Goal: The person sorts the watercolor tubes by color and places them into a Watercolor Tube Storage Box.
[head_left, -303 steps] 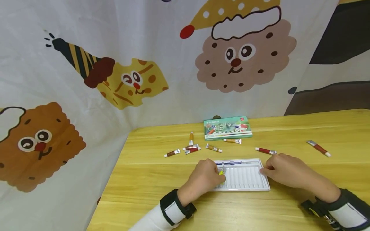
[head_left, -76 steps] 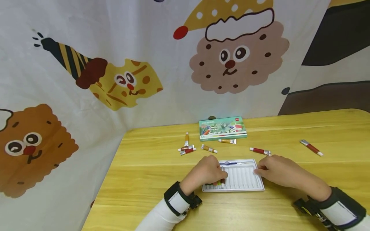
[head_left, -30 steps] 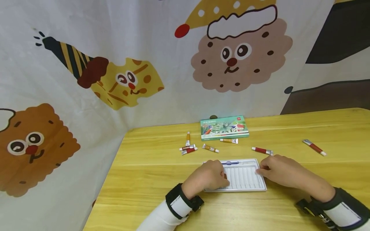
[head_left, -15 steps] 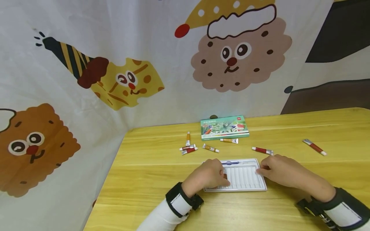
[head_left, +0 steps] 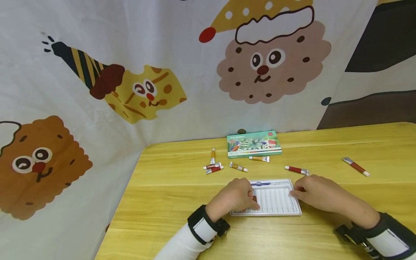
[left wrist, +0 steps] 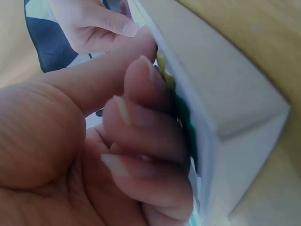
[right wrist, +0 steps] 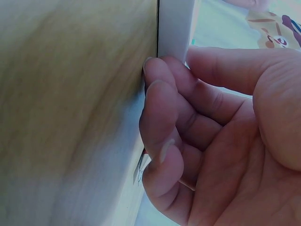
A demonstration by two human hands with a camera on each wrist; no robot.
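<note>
A white plastic paint tray (head_left: pixel 279 202) with narrow slots lies near the middle of the table. My left hand (head_left: pixel 234 196) is over its left end, fingers curled, pinching a brown paint tube (head_left: pixel 255 199) that lies in a slot. Yellow and green tubes (left wrist: pixel 186 115) show beneath these fingers in the left wrist view; the hand hides most of that end from above. My right hand (head_left: pixel 321 191) grips the tray's right edge, thumb on the rim and fingers curled against the outer side wall (right wrist: pixel 176 33). A thin blue brush (head_left: pixel 261 184) rests in the tray's top groove.
Behind the tray stands a green paint box (head_left: pixel 254 144). Loose tubes lie about: an ochre tube (head_left: pixel 238 167), a yellow-brown tube (head_left: pixel 259 159), a small cluster with a red tube (head_left: pixel 214 169), a dark red tube (head_left: pixel 296 170) and a red-brown tube (head_left: pixel 355 166) far right. A printed curtain (head_left: pixel 182 126) hangs behind.
Ten seconds ago my left hand held a yellow tube in the tray; since then the brown tube has left the table's left side for a slot. Over the last second the hands barely move.
</note>
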